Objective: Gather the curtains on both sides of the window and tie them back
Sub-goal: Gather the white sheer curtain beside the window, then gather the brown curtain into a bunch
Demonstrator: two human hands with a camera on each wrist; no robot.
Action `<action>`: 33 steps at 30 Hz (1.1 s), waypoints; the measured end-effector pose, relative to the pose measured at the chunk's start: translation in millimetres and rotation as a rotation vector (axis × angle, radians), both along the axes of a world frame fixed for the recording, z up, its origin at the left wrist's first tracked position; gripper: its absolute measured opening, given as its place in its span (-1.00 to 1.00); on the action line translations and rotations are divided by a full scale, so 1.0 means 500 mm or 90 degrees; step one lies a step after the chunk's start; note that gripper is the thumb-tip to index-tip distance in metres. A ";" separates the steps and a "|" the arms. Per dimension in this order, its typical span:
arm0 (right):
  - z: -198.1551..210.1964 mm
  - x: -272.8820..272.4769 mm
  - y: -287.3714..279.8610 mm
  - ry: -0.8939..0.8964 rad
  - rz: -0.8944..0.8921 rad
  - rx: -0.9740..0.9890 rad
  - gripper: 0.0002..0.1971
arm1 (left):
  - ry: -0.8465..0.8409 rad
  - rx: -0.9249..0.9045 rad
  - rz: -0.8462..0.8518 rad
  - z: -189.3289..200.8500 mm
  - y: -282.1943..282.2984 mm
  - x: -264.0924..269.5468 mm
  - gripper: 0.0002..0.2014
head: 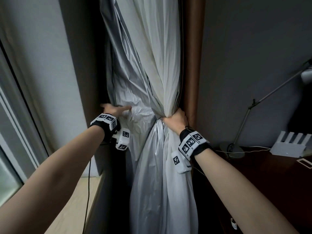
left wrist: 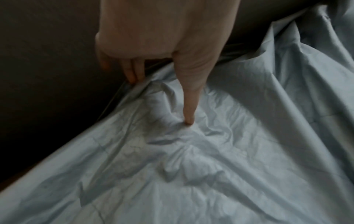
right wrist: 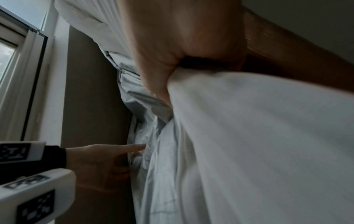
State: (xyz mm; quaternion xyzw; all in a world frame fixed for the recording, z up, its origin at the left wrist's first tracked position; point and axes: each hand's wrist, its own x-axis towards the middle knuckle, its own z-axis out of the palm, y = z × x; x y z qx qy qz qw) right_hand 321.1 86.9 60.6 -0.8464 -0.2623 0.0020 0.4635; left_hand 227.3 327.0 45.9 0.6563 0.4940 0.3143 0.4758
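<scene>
A curtain (head: 152,65) of silvery-grey lining and white fabric hangs in the middle of the head view. My right hand (head: 174,119) grips it in a fist, bunching it into a narrow waist beside a brown post. In the right wrist view, white cloth (right wrist: 249,136) spills out below that fist (right wrist: 182,45). My left hand (head: 114,109) reaches to the curtain's left edge, spread wide. Its thumb (left wrist: 188,115) presses into the crumpled lining (left wrist: 210,151), and its fingertips (left wrist: 132,78) touch the edge by the dark wall. No tie-back is visible.
The brown vertical post (head: 192,65) stands right behind the gathered curtain. At the right is a dark desk (head: 270,183) with a desk lamp (head: 253,105) and a white router (head: 292,146). The window frame (head: 16,115) runs along the left. A thin cable (head: 88,183) hangs from my left wrist.
</scene>
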 end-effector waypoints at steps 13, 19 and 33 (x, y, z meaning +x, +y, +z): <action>-0.013 -0.009 0.017 -0.028 0.006 -0.011 -0.45 | -0.223 0.006 -0.190 -0.006 -0.085 0.003 -0.92; -0.041 -0.048 0.054 -0.080 0.031 -0.013 -0.45 | -0.364 -0.138 -0.427 0.038 -0.152 -0.071 -0.64; -0.083 -0.161 0.105 -0.237 0.199 -0.108 -0.61 | -0.036 0.104 -0.515 0.082 -0.225 -0.124 0.24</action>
